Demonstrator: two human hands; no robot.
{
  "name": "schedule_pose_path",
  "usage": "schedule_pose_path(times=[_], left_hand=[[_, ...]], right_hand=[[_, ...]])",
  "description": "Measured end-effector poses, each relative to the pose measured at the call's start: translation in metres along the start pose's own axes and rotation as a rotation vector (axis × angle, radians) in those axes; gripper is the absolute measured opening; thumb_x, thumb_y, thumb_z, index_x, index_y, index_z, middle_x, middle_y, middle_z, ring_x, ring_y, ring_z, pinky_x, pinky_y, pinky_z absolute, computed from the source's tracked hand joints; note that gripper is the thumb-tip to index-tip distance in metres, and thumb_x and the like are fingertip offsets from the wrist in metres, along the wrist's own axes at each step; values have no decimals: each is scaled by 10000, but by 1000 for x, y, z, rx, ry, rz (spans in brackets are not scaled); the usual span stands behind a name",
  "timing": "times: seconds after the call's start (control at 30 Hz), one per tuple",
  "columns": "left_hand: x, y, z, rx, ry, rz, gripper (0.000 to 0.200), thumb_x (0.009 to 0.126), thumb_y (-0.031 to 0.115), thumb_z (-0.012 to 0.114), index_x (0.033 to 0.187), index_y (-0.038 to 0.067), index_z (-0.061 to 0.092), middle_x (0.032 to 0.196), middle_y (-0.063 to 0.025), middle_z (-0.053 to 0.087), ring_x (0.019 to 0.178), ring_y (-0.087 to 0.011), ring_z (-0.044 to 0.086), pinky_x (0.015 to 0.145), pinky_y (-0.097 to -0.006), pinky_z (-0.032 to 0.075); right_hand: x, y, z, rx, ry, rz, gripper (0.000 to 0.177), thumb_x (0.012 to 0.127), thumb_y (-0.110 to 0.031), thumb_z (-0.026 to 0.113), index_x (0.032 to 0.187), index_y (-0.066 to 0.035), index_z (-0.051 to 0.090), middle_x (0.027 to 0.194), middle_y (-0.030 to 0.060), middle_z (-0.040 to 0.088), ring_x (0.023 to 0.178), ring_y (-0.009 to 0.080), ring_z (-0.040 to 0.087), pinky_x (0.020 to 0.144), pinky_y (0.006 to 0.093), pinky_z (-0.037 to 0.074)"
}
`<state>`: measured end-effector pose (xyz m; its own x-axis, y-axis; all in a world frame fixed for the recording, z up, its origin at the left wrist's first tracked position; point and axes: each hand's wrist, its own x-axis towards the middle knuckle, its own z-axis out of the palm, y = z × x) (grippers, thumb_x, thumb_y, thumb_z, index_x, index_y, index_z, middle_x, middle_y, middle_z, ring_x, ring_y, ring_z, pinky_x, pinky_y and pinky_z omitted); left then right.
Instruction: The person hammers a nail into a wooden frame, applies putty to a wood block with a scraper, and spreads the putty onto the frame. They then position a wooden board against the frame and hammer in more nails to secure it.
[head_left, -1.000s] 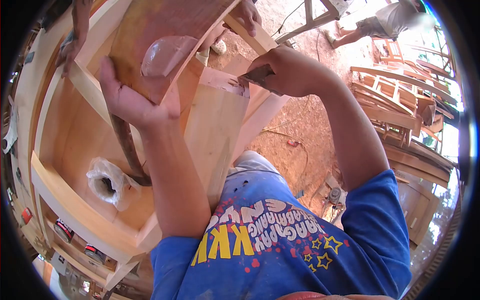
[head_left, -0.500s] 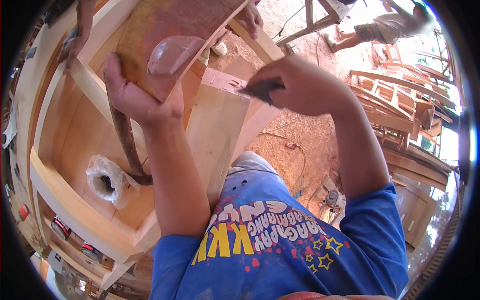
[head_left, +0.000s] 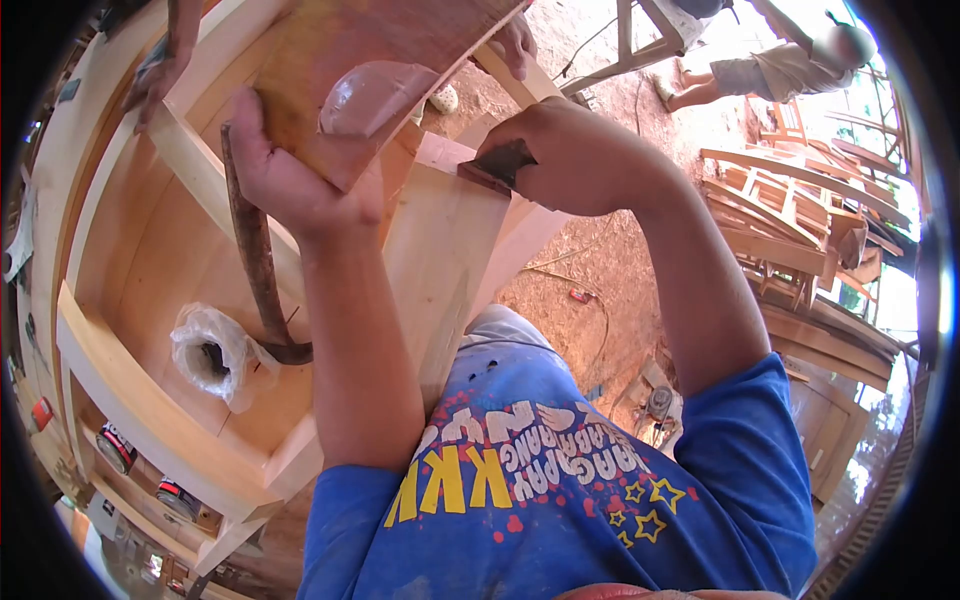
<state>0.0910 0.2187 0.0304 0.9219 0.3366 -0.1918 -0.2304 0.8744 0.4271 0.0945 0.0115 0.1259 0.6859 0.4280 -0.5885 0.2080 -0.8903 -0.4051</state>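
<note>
At left, the pale rim of a wooden frame (head_left: 150,410) encloses a recess holding crumpled clear plastic (head_left: 190,345) and a dark curved tool (head_left: 250,230). The left hand (head_left: 310,195) stands above it, its grip holding a board (head_left: 300,45) by the near corner, thumb along the edge. The board's face is yellow-brown, stained reddish, with a smooth, glossy mound of pinkish paste (head_left: 370,98) near its right edge. Just beyond, a pale panel (head_left: 435,240) slopes away from the body, pink smeared across its far end. There the right hand (head_left: 580,160), its grip narrow around a dark flat blade (head_left: 510,160), works at the right corner; a slat (head_left: 510,75) crowds it above. Farther right, open shavings-strewn floor (head_left: 570,265) leaves room before the stacked wooden parts (head_left: 780,200).
</note>
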Motion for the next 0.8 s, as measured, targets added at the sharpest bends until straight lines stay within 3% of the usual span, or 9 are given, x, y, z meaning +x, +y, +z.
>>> schedule_pose_path(times=[0.3, 0.4, 0.5, 0.67, 0.77, 0.8], left_hand=[[-3, 2, 6, -16, -14, -5, 465, 1089, 371, 449, 1421, 59, 537, 1386, -110, 623, 1283, -348, 599, 1124, -528, 458], [-1, 3, 5, -5, -13, 25, 457, 1085, 359, 452, 1416, 55, 539, 1383, -107, 625, 1270, -342, 607, 1116, -519, 464], [-6, 4, 10, 5, 5, 27, 449, 1083, 346, 455, 1408, 50, 545, 1385, -104, 625, 1270, -329, 607, 1114, -510, 464], [-11, 4, 15, 23, 20, 28, 424, 1080, 319, 453, 1387, 48, 565, 1370, -94, 637, 1272, -304, 608, 1117, -493, 460], [-14, 4, 23, 5, -13, 13, 412, 1079, 311, 460, 1374, 47, 577, 1350, -91, 650, 1268, -296, 612, 1118, -484, 459], [-12, 3, 19, -1, -48, 0, 410, 1079, 314, 469, 1371, 48, 581, 1346, -93, 653, 1269, -296, 612, 1121, -483, 457]], right_hand=[[-15, 0, 18, -50, 136, -172, 407, 792, -33, 551, 1145, -8, 751, 1088, 222, 740, 1044, 411, 688, 960, 484, 540], [-19, -8, 18, -28, 155, -145, 379, 807, -50, 575, 1142, -29, 750, 1065, 200, 745, 1074, 388, 681, 972, 482, 525], [-15, -15, 8, -29, 186, 32, 382, 808, -44, 564, 1141, -30, 751, 1116, 197, 739, 1107, 383, 669, 994, 485, 515], [-16, -8, 23, -110, 150, -195, 412, 788, -79, 592, 1169, -10, 734, 1092, 207, 745, 1034, 426, 681, 944, 482, 546], [-50, -4, 25, -16, 210, -143, 400, 783, -76, 598, 1154, -5, 732, 1060, 217, 743, 1000, 391, 701, 929, 446, 561], [-64, -2, 23, 94, 218, -56, 330, 826, -73, 638, 1132, 7, 733, 1026, 183, 761, 958, 304, 736, 894, 404, 574]])
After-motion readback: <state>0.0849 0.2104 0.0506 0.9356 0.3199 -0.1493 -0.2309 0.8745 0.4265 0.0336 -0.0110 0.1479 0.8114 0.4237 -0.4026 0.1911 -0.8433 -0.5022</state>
